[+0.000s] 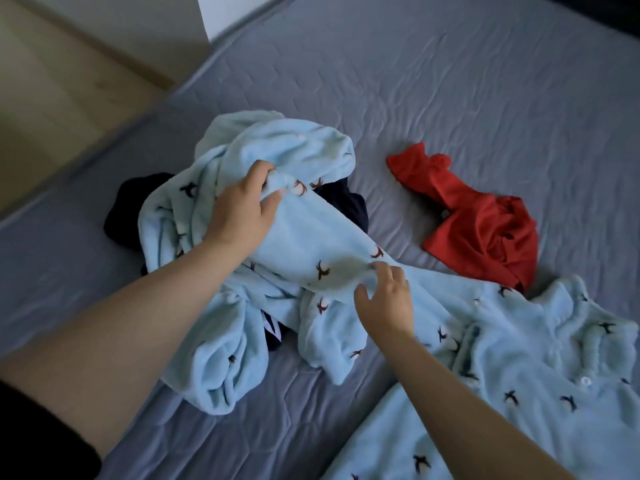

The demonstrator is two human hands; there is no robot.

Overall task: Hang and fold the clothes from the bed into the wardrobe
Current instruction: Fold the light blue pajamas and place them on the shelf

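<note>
- Clothes (225, 341) all lie loose on the bed (450, 81). None is folded or on a hanger, so I judge the task to be at an early stage.
- Nearest, at the lower right of the frame, a pale-blue fleece top (554, 410) with white buttons lies roughly spread out, collar towards the right edge.
- The right hand (388, 299), just right of centre, has thumb and fingers bent around a ridge of a matching blue fleece piece (277, 147). Its grip is half closed, and whether it has really caught the cloth I cannot tell.
- The left hand (239, 209), a little further up and left, holds a fold of the same fleece piece pinched between thumb and fingers, so its grip is narrow and on the fabric.
- That piece is bunched in a heap at the centre, and one long part runs between the two hands. The step looks like pulling it free and straightening it for folding.
- A dark navy garment (121, 216) shows from under the heap on its left and upper right.
- A red garment (485, 230) lies crumpled at centre right, apart from the heap and untouched.
- Furthest, at the upper left, are the floor (52, 81) and a white panel (235, 15). No wardrobe can be made out.
- Left to do: fold or hang every piece and carry it over.
</note>
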